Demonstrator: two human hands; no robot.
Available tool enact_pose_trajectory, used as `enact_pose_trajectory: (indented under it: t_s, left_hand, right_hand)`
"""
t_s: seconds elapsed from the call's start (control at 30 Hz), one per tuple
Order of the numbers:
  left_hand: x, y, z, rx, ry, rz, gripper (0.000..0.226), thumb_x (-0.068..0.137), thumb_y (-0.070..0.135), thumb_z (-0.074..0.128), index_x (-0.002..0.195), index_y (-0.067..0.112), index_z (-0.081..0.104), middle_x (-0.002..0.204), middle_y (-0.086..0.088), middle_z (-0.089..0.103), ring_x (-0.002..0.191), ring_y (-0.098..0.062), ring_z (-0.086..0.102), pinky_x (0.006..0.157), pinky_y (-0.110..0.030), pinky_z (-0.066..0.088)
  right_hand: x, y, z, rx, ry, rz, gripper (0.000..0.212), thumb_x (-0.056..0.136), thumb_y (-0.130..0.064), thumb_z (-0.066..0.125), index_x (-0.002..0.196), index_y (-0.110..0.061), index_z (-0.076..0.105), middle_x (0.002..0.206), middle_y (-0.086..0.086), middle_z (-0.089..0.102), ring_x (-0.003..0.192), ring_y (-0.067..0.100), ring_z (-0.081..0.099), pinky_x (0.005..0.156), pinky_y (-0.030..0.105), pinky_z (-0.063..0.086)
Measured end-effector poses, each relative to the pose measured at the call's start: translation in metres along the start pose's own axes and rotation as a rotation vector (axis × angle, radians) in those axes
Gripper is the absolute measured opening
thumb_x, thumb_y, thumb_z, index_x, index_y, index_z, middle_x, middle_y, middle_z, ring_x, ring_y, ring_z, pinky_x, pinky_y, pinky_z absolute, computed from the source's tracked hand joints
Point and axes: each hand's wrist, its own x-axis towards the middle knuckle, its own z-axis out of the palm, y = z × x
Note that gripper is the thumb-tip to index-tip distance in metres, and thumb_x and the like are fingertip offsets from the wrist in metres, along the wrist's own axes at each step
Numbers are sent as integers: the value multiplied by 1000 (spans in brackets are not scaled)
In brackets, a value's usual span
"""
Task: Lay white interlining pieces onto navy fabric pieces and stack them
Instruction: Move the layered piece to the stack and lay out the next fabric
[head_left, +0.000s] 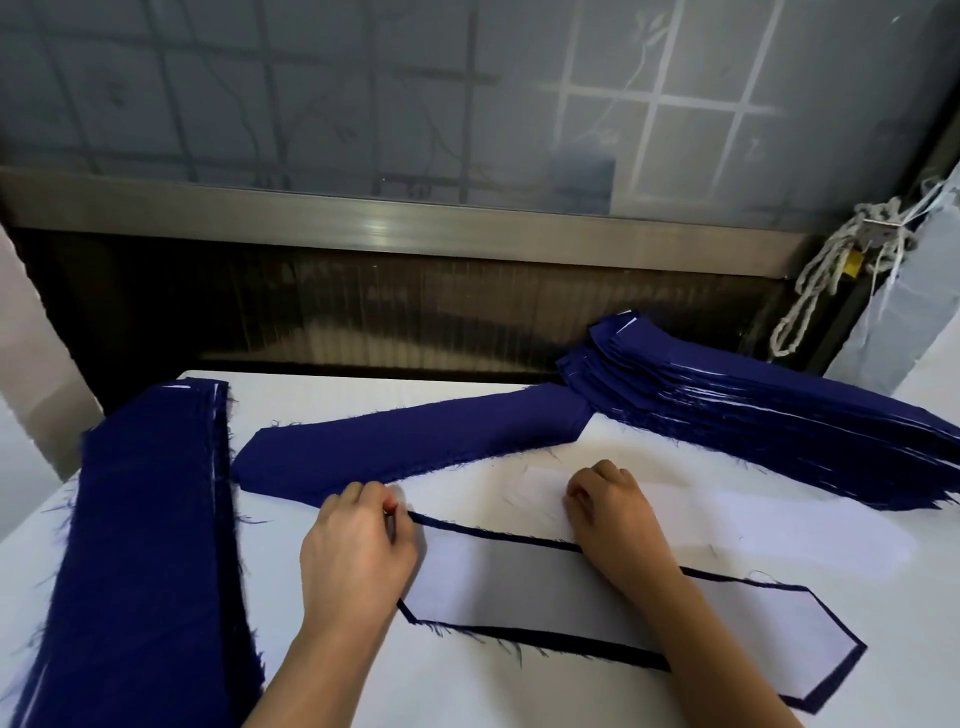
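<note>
On the white table (415, 693), a white elongated interlining piece (519, 587) lay flat on a long navy fabric piece (571, 642), its navy edge showing all round. The left hand (358, 551) pinched the navy piece's far left corner. The right hand (613, 514) rested curled at the far edge; whether it grasped anything was unclear.

Frosted window (311, 93) across the whole top of the frame, with a grid of bars behind the glass, dark at upper left and pale and brighter at upper right. Just below, a brushed metal rail (363, 223) running the full width, catching a soft glare near its middle. Under it, a dark ribbed panel (363, 322). At right, a knotted bundle of pale rope (826, 270) hanging beside a grey-blue cloth (893, 322). White table (332, 400) filling the lower frame.
</note>
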Motion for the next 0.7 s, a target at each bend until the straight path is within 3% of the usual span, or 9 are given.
enact_pose_trajectory:
  t_s: [0.33, 0.47, 0.63, 0.7]
  left_hand:
    - [1, -1, 3, -2, -37, 12, 16, 84, 15, 68, 70, 16, 60, 66, 6, 54, 68, -17, 46, 49, -26, 26]
    - [0, -1, 3, -12, -55, 14, 15, 85, 17, 66, 72, 17, 60, 69, 6, 55, 70, -17, 47, 52, -27, 30]
    - [-1, -2, 4, -10, -51, 39, 14, 84, 14, 68, 72, 15, 61, 68, 6, 56, 69, -18, 47, 53, -28, 32]
    - [-2, -3, 4, -20, -37, 59, 13, 83, 13, 69, 73, 15, 62, 68, 6, 57, 70, -18, 48, 52, -28, 34]
  right_hand:
    - [4, -8, 9, -156, -51, 131, 16, 96, -9, 43, 104, -10, 56, 108, 4, 51, 96, 21, 48, 85, 32, 45]
    - [-1, -3, 11, 17, 48, 193, 13, 97, -7, 45, 94, -5, 58, 98, 6, 53, 88, 22, 47, 80, 32, 43]
    - [-5, 3, 9, 372, 157, 329, 13, 98, -6, 45, 87, -12, 50, 88, 1, 53, 79, 19, 50, 66, 25, 40]
    - [-6, 3, 6, 429, 240, 353, 12, 99, -8, 45, 89, -13, 50, 90, 0, 52, 81, 18, 49, 69, 26, 39]
